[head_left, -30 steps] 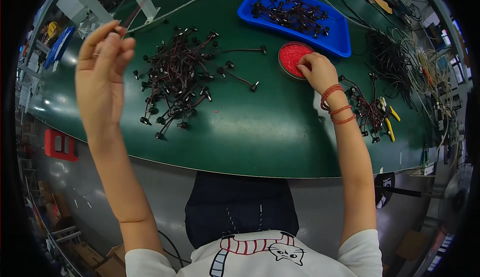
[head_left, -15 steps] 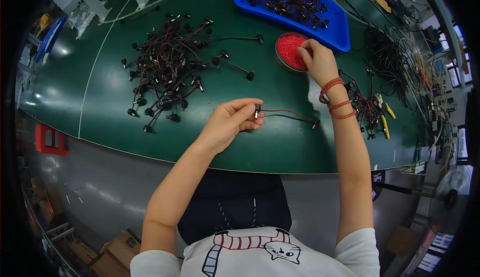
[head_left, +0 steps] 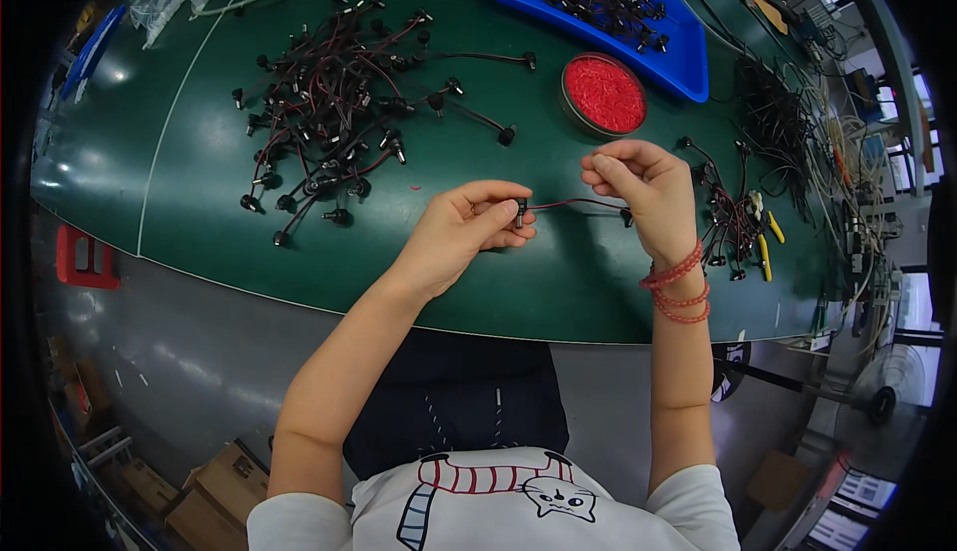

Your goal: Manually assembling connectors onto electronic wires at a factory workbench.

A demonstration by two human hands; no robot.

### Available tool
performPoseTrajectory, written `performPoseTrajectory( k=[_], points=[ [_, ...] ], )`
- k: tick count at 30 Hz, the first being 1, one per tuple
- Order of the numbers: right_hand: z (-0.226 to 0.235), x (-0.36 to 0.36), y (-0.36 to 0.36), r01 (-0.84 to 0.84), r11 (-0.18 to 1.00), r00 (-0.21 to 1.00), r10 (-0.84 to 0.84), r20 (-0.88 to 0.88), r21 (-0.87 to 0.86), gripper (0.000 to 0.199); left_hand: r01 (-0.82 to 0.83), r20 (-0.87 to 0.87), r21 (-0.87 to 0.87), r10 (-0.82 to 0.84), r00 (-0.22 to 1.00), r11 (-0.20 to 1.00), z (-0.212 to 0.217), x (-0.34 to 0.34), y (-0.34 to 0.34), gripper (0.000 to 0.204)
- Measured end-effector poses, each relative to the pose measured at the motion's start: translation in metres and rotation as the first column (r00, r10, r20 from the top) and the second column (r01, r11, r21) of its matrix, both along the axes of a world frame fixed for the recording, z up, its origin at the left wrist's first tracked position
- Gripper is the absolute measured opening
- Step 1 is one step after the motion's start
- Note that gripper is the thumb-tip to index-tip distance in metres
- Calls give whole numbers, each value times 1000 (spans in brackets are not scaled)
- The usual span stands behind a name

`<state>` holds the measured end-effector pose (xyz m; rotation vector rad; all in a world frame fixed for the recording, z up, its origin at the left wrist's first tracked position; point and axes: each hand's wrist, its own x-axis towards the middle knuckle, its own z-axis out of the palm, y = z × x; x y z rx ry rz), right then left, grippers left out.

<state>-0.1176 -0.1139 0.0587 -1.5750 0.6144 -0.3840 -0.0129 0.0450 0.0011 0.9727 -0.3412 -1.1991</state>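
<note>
Red-and-black plug cable [head_left: 583, 199]: one plug [head_left: 520, 209] pinched in your left hand [head_left: 464, 232], above the green tabletop [head_left: 518, 297], inside its front edge [head_left: 598, 342]. Your right hand [head_left: 648, 187]: thumb and forefinger pressed together, contents indiscernible. Open surface leftward to the cable pile [head_left: 339, 103].

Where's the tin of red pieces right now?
The tin sits right of centre in the head view, between the blue tray and the right hand.
</note>
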Motion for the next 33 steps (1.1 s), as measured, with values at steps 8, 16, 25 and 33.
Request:
performPoseTrajectory(
  k=[8, 16, 25, 33],
  points=[
    [-17, -7, 23, -35, 994, 998, 40, 52, -106, 9, -1, -9, -16, 1, 1000, 1000, -1, 1, 0, 21],
    [-33, 0, 38, -64, 917, 985, 120, 121, -394, 6, -6, -50, -57, 3, 999, 998, -3, 0, 0, 22],
    [-48, 6, 46, 21, 884, 980, 74, 185, -466, 7, 5, -58, -78, -10, 998, 997, -8, 3, 2, 25],
    [-50, 5, 44, -1, 917, 986, 67, 153, -398, 8, 10, -62, -77, -14, 998, 997, -4, 3, 1, 25]
  ],
)
